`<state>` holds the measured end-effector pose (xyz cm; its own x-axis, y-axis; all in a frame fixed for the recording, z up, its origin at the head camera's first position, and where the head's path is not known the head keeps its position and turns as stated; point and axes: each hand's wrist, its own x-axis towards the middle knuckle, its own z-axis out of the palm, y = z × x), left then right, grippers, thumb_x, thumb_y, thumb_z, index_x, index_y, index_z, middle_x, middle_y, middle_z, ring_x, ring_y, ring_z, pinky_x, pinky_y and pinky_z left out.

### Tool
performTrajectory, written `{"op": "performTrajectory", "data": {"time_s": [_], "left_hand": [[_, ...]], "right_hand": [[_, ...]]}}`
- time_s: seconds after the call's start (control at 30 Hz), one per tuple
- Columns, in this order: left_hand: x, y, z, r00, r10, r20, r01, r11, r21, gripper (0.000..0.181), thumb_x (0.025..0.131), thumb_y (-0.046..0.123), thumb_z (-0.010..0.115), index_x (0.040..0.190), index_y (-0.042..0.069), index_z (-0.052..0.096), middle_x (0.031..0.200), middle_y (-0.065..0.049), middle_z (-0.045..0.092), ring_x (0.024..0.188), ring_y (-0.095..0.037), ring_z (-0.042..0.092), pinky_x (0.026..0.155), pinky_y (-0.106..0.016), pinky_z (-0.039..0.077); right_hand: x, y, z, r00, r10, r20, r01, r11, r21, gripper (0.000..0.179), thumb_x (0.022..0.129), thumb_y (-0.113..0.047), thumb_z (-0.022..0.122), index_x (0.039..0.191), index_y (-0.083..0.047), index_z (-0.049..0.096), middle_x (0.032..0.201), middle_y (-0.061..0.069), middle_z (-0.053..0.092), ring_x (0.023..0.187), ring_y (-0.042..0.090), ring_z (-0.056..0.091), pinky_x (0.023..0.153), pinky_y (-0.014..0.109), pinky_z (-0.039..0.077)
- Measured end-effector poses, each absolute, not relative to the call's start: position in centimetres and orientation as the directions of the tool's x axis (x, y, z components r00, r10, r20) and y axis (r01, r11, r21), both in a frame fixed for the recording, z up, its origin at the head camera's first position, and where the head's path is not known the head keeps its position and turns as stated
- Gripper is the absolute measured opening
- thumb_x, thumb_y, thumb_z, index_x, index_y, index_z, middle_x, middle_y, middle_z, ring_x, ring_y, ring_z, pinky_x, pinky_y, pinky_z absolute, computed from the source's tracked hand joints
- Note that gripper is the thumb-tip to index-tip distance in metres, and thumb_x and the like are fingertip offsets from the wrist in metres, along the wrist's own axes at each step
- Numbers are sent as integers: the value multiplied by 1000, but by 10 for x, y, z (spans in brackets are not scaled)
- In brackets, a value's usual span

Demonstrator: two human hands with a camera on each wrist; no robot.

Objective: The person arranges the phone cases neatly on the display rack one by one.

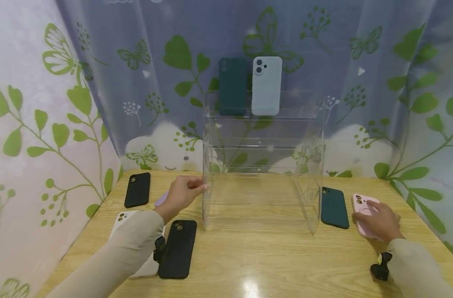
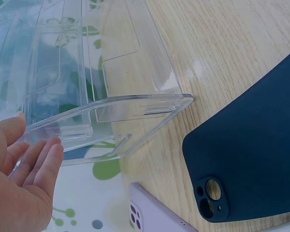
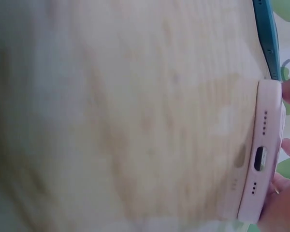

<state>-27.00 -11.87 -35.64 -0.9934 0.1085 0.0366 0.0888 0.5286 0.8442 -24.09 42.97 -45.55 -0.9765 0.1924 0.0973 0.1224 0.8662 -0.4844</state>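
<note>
Wooden tabletop [image 1: 256,256] fronting clear rack [image 1: 261,147], left fingers [image 2: 47,170] relaxed at its edge, right fingers [image 1: 375,205] gripping pink case [image 3: 264,137]

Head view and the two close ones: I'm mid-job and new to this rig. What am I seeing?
No machine: these are a person's bare hands. The head camera looks down; a camera on each wrist gives the close views. On the wooden table stands a clear rack, with a dark green case and a pale case up top. Phone cases lie around it: two black, one white, one purple, one teal. The right hand holds a pink case; the left hand is at the rack's side, its grip unclear.
</note>
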Motion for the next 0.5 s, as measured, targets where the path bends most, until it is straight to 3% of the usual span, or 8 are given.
{"op": "performTrajectory", "data": {"time_s": [0.13, 0.37, 0.5], "left_hand": [[-270, -118, -357, -994, 103, 32, 82, 527, 846, 44, 91, 23, 68, 130, 5, 60, 123, -13, 64, 112, -27, 61, 88, -41, 52], [-269, -118, -355, -993, 113, 35, 89, 520, 850, 44, 91, 22, 67, 131, 5, 59, 125, -13, 63, 113, -28, 60, 89, -42, 52], [-268, -118, -355, -993, 115, 33, 89, 517, 851, 44, 92, 22, 67, 131, 5, 59, 125, -13, 63, 113, -28, 60, 90, -42, 52]], "right_hand": [[-238, 427, -452, -972, 217, 86, 141, 841, -523, 79, 87, -39, 64, 138, 16, 36, 134, 45, 32, 104, 52, 40, 79, 54, 27], [-240, 423, -438, -965, 228, 133, 112, 810, -575, 75, 93, -36, 59, 140, 15, 31, 137, 46, 28, 121, 60, 29, 93, 65, 22], [-244, 418, -417, -955, 244, 171, 92, 788, -609, 77, 93, -35, 59, 144, 12, 27, 139, 45, 26, 121, 59, 30, 91, 63, 30]]}}
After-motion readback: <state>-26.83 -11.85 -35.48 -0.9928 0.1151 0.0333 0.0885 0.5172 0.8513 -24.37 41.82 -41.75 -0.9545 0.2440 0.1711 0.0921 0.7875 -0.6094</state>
